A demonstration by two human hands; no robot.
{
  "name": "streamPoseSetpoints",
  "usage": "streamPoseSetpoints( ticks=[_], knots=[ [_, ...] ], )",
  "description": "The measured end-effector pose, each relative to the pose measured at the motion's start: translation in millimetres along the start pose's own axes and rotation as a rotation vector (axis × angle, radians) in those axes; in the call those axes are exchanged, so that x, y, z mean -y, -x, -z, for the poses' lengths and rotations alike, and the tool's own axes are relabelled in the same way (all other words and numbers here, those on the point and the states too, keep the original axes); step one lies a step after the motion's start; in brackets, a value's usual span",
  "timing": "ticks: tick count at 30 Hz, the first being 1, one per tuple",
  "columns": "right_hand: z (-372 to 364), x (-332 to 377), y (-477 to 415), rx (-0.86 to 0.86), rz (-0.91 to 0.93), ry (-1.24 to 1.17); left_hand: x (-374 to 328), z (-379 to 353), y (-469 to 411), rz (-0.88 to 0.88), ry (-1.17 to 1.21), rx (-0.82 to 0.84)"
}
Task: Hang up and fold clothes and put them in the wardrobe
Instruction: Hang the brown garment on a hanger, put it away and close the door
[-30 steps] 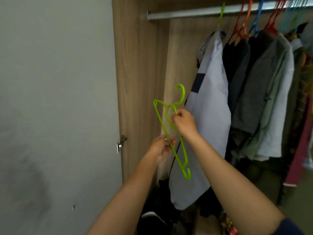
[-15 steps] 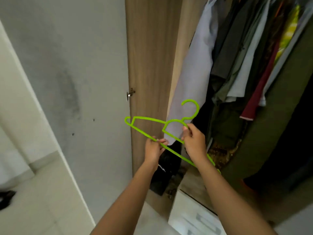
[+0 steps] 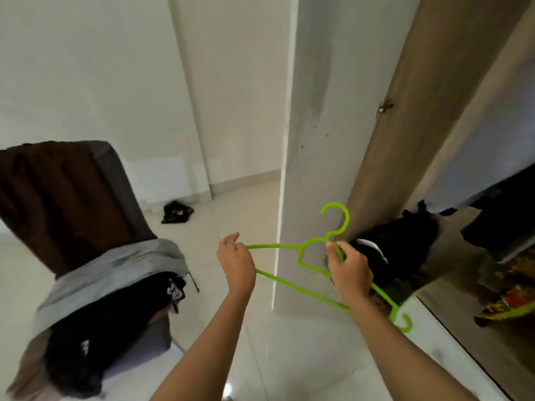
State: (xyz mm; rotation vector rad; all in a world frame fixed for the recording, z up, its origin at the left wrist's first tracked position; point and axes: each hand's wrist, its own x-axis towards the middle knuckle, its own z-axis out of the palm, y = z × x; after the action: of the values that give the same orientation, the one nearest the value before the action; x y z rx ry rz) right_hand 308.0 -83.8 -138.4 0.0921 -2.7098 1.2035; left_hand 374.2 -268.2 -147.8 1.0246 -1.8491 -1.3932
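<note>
Green hanger (image 3: 289, 280) held in the air between both hands, in front of the wardrobe's wooden side panel (image 3: 405, 140), hook up. Right hand (image 3: 348, 273) fingers clamped on its neck; left hand (image 3: 236, 263) at the far shoulder end, fingers curled loosely, grip unclear. Grey and black clothes (image 3: 110, 285) heaped on a chair (image 3: 72, 192) to the left.

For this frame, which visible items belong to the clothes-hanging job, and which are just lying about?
Part of the job:
- green hanger, held by the left hand and the right hand
- pile of clothes on the chair
- wooden wardrobe

Just lying about:
- small black item on the floor by the wall
- colourful packet at the wardrobe's bottom right
</note>
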Motion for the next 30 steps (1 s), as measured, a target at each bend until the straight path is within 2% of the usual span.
streamPoseSetpoints(
  ticks=[4,9,13,18,23,30],
  knots=[
    [-74.6,70.7,20.5,0.160,0.137,-0.033,40.7,84.1,-45.4,-0.206,-0.444,0.084],
    [-167.9,176.2,44.7,0.370,0.331,-0.106,69.9,193.5,-105.5,-0.301,-0.563,0.126],
    [-242.3,269.0,68.6,0.551,0.491,-0.212,84.4,285.3,-164.0,-0.255,-0.596,0.047],
    [-306.1,362.3,84.0,0.664,0.612,-0.326,81.3,367.6,-231.8,-0.202,-0.586,-0.040],
    [-344.3,428.5,79.8,0.942,0.587,-0.401,75.3,401.7,-281.2,-0.209,-0.523,-0.155],
    [-396.3,498.6,52.6,1.055,0.678,-0.444,70.3,431.1,-360.8,-0.211,-0.593,-0.202]
  ],
)
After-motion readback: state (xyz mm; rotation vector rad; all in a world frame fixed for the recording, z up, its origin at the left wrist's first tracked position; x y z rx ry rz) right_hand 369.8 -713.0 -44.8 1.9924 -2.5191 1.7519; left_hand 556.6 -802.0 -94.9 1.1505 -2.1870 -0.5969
